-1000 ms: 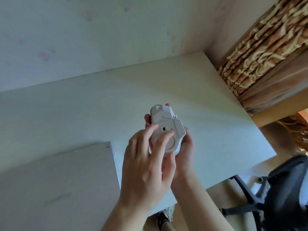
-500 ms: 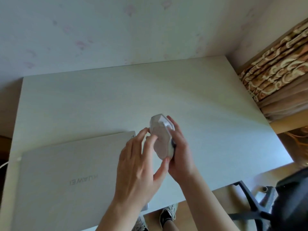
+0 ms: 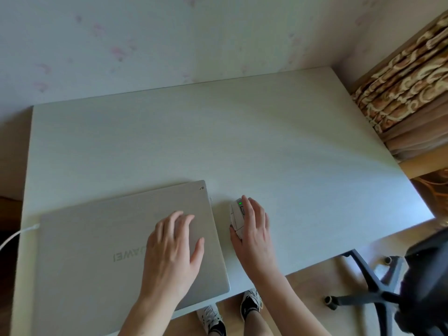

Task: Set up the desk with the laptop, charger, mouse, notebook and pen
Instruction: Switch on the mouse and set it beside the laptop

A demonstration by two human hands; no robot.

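Once held aloft, mouse (image 3: 236, 218) now on desk (image 3: 266, 141)

Under the right hand's grip, the mouse (image 3: 236, 218) is white with a small green light. Left of that grip the laptop (image 3: 97, 251) is silver-grey, the table (image 3: 266, 141) pale off-white, the curtain (image 3: 407, 88) brown with cream swirls.

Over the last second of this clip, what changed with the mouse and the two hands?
The mouse, held upside down in the air by both hands, was turned over and set down on the desk right of the laptop, a green light showing. The right hand still covers it; the left hand let go and now lies open over the closed laptop lid. Laptop and white cable stayed put.
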